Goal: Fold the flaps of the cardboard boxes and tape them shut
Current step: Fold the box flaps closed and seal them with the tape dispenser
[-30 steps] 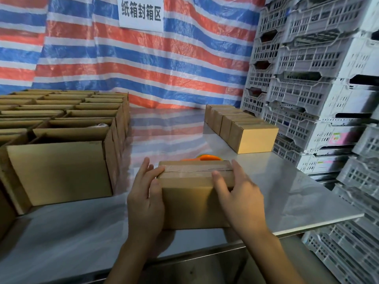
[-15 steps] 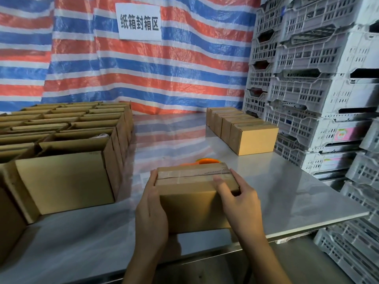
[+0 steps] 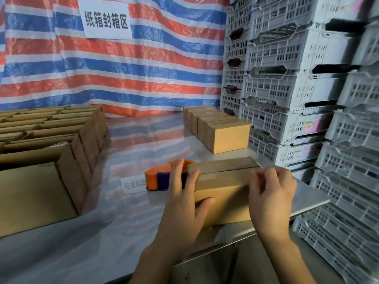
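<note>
One brown box [image 3: 225, 193], flaps folded, taped top

2 hands (L [image 3: 182, 203], R [image 3: 270, 199]), 1 held box [image 3: 223, 193], 1 tape dispenser [image 3: 158, 179], 1 sign [image 3: 106, 21], approx 4-5 sealed boxes [image 3: 227, 138]

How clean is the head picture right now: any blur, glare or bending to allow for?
Head view: motion blur smears the fingers of the right hand and the top edge of the box; head view: the glossy table mirrors the striped tarp, without harsh glare; head view: the wide lens bows the crates at the right.
</note>
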